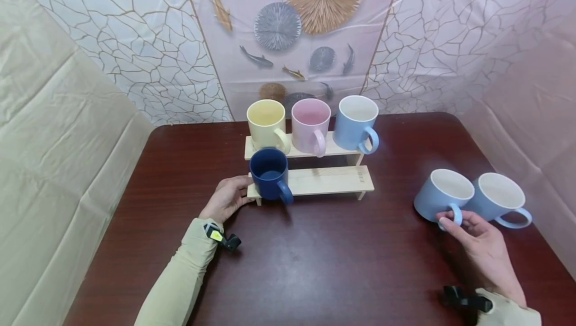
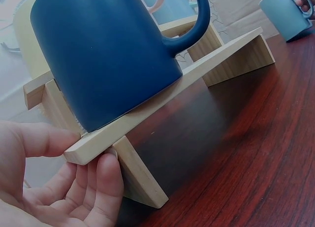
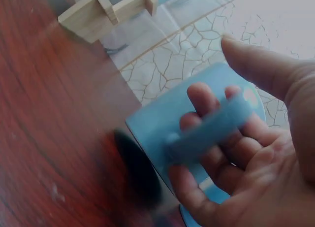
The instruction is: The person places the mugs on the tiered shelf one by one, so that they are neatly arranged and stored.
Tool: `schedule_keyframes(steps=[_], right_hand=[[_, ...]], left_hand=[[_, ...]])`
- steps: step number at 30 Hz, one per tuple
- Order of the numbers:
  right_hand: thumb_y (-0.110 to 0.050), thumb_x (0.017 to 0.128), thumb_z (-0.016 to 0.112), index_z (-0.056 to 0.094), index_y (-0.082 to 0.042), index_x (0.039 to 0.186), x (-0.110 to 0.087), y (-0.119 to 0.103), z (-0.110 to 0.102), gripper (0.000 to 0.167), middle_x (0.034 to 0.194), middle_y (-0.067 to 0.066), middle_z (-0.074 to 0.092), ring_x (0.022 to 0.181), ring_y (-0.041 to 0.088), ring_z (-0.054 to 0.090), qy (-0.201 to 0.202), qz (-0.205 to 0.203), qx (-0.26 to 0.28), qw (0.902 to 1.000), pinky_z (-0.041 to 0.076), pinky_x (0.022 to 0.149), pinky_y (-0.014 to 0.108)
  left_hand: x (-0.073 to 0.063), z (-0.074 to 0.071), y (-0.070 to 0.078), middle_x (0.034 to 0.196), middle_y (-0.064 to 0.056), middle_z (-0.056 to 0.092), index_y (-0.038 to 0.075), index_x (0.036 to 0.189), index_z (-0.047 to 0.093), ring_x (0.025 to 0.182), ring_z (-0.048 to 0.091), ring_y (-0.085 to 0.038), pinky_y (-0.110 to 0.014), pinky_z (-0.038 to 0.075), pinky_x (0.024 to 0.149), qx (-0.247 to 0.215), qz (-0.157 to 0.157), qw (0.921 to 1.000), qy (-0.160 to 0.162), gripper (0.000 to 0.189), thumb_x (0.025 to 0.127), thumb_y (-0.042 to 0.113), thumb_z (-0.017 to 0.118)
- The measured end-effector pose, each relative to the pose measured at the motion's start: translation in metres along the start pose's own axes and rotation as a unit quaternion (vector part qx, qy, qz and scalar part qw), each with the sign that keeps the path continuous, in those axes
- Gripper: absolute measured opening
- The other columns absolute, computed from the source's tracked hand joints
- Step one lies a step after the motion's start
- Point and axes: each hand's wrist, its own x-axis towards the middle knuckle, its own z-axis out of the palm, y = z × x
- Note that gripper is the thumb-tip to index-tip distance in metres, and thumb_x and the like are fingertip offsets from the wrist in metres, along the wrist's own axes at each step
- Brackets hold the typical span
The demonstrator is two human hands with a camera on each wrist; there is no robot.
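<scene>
A light blue mug with a white inside [image 1: 443, 193] stands at the right, and the fingers of my right hand [image 1: 483, 246] are hooked through its handle. In the right wrist view the thumb [image 3: 261, 64] stands apart from that blurred handle. My left hand [image 1: 227, 198] grips the left end of the lower shelf board [image 1: 328, 180], thumb on top and fingers beneath. On that end, close to the left fingers, sits a dark blue mug [image 2: 108, 54], its handle [image 2: 192, 35] pointing away from my left hand.
Along the wooden rack's upper shelf stand a yellow mug [image 1: 266, 128], a pink mug [image 1: 308, 128] and a light blue mug [image 1: 353, 128]. Another light blue mug [image 1: 497, 198] is just right of the held one. Fabric walls surround the dark red table [image 1: 292, 266].
</scene>
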Motion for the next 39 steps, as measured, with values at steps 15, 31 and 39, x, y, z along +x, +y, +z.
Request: schedule_keyframes(steps=[15,31,39], right_hand=[[0.000,0.098,0.054,0.063,0.000,0.102,-0.001,-0.002,0.006,0.010,0.096,0.007,0.074,0.092,0.013,0.067,-0.039,0.012,0.156,0.9869,0.050,0.078,0.020],[0.003,0.099,0.049,0.055,0.006,0.086,-0.005,-0.016,0.031,0.015,0.099,0.014,0.073,0.096,0.017,0.066,-0.052,-0.038,0.197,0.9783,0.047,0.081,0.021],[0.003,0.101,0.043,0.052,0.009,0.092,-0.005,-0.035,0.059,0.014,0.104,0.017,0.070,0.101,0.021,0.061,-0.117,-0.084,0.186,0.9720,0.046,0.085,0.024]], left_hand=[[0.000,-0.002,0.000,0.105,-0.011,0.067,-0.005,0.117,0.060,0.093,0.065,-0.023,-0.034,0.055,0.074,-0.004,-0.002,1.0000,-0.003,0.024,0.096,0.004,0.056],[-0.001,0.001,0.001,0.103,-0.010,0.067,-0.008,0.120,0.055,0.091,0.065,-0.023,-0.034,0.055,0.074,0.005,-0.002,1.0000,-0.007,0.027,0.096,0.004,0.054],[0.000,0.000,0.001,0.101,-0.010,0.067,-0.008,0.119,0.055,0.090,0.065,-0.022,-0.034,0.055,0.074,0.001,-0.003,1.0000,-0.005,0.026,0.095,0.003,0.054]])
